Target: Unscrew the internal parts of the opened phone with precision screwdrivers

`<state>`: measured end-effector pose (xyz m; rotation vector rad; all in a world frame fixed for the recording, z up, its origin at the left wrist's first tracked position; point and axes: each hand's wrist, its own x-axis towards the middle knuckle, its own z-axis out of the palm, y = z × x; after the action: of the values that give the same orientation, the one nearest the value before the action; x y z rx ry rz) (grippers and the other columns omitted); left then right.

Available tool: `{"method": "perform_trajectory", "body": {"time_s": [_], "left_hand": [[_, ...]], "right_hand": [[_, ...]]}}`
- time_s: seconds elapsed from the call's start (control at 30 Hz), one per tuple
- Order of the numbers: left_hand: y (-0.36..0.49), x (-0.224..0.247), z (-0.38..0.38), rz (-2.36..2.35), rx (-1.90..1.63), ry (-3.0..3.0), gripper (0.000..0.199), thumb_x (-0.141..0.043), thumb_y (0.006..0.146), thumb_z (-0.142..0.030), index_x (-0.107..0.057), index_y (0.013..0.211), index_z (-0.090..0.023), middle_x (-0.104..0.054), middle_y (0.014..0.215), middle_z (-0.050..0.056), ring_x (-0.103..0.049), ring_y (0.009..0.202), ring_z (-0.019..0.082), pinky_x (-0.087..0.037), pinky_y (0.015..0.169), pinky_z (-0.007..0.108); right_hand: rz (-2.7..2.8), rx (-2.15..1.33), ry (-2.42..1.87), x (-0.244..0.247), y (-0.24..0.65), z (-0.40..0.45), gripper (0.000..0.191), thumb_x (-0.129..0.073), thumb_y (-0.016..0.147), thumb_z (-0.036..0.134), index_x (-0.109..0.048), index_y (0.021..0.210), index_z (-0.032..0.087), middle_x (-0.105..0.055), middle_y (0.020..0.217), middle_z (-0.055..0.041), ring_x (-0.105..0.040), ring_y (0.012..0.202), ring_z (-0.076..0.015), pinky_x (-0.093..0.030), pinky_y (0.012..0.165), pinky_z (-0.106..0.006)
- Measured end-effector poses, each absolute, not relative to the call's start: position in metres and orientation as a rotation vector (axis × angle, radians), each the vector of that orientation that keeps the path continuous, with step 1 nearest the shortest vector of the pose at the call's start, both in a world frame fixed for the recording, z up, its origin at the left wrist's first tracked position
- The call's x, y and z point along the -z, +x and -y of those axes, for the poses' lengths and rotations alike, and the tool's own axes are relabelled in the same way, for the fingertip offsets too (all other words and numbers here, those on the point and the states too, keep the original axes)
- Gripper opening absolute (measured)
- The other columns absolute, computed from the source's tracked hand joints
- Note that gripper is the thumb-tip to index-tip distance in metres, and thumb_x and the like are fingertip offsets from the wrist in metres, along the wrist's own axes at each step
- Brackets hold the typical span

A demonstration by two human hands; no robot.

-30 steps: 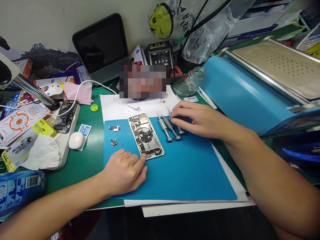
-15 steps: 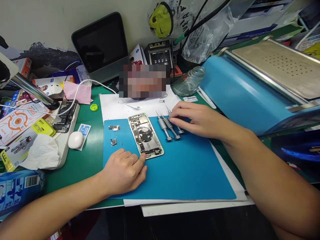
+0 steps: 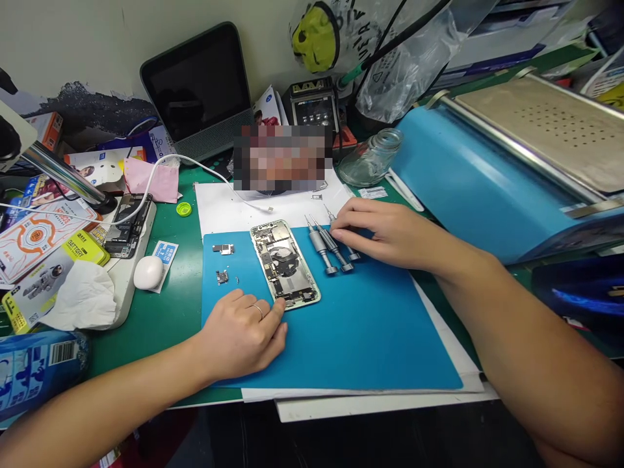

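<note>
An opened phone (image 3: pixel 294 278), its inner parts exposed, lies on the blue mat (image 3: pixel 351 331). My left hand (image 3: pixel 244 335) is curled, with a ring on one finger, and a fingertip presses on the phone's lower edge. My right hand (image 3: pixel 377 231) has its thumb and fingers around a screwdriver (image 3: pixel 353 255) lying on the mat; its middle is hidden under them. Just left of those fingers lie a grey screwdriver (image 3: pixel 318 245) and another screwdriver (image 3: pixel 334 245), side by side. Left of the phone are a small metal part (image 3: pixel 223 249) and a second small part (image 3: pixel 222 277).
A blue machine with a perforated metal plate (image 3: pixel 560 130) stands on the right, near a glass jar (image 3: pixel 368 162). At the back leans a dark screen (image 3: pixel 197 84). Boxes, a white earbud case (image 3: pixel 148 273) and a white cable (image 3: pixel 160 166) occupy the left side.
The view has shifted very slightly. Both hands, the phone and the screwdrivers keep their places.
</note>
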<state>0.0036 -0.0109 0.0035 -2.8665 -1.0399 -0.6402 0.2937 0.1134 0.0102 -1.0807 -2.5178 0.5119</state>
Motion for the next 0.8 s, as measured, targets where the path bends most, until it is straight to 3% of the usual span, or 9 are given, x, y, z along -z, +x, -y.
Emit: {"method": "perform_trajectory", "body": {"time_s": [0.8], "left_hand": [[0.0035, -0.002, 0.0104, 1.045, 0.648, -2.875, 0.03, -0.048, 0.099, -0.026, -0.07, 0.109, -0.008, -0.065, 0.068, 0.001, -0.059, 0.056, 0.016, -0.036, 0.05, 0.034]], "right_hand": [[2.552, -0.502, -1.07, -0.0081, 0.295, -0.1136, 0.028, -0.049, 0.099, 0.042, -0.065, 0.09, 0.021, -0.062, 0.093, -0.0065, -0.062, 0.083, -0.0212, -0.047, 0.075, -0.036]]}}
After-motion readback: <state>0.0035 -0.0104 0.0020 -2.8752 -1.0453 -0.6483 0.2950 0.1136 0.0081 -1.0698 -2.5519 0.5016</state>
